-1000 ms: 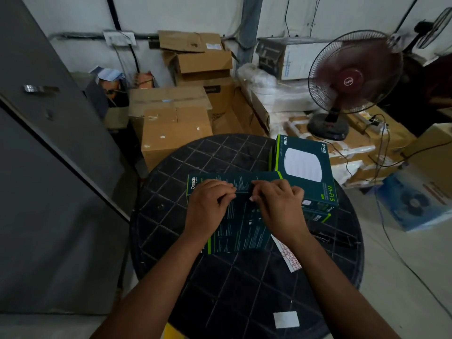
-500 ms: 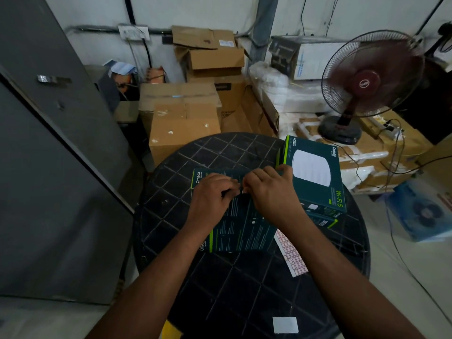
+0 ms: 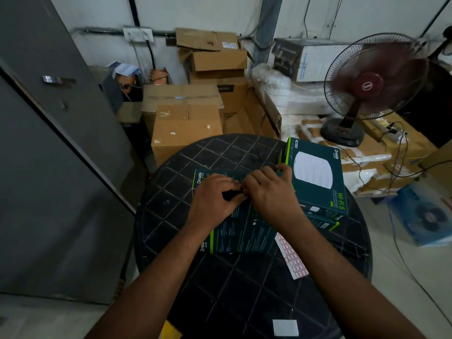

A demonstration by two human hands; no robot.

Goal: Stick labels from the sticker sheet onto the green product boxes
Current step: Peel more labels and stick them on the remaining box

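A dark green product box (image 3: 242, 231) lies flat in the middle of the round black table (image 3: 220, 289). My left hand (image 3: 215, 199) and my right hand (image 3: 271, 194) rest on its far top edge. Their curled fingertips meet there and pinch a small label, which is mostly hidden by the fingers. To the right, touching my right hand, stands a stack of green boxes (image 3: 315, 177) with a white disc printed on top. The sticker sheet (image 3: 292, 258), white with rows of red-outlined labels, lies on the table partly under the near right corner of the flat box.
A white square of paper (image 3: 285, 327) lies near the table's front edge. Cardboard cartons (image 3: 186, 133) are stacked behind the table. A running pedestal fan (image 3: 371, 86) stands at the back right with cables trailing down. A grey cabinet door (image 3: 49, 167) fills the left side.
My hands have drawn together at the box's far edge, from spread fingertips to a tight pinch. The camera has shifted slightly; the boxes and the sticker sheet have stayed put.
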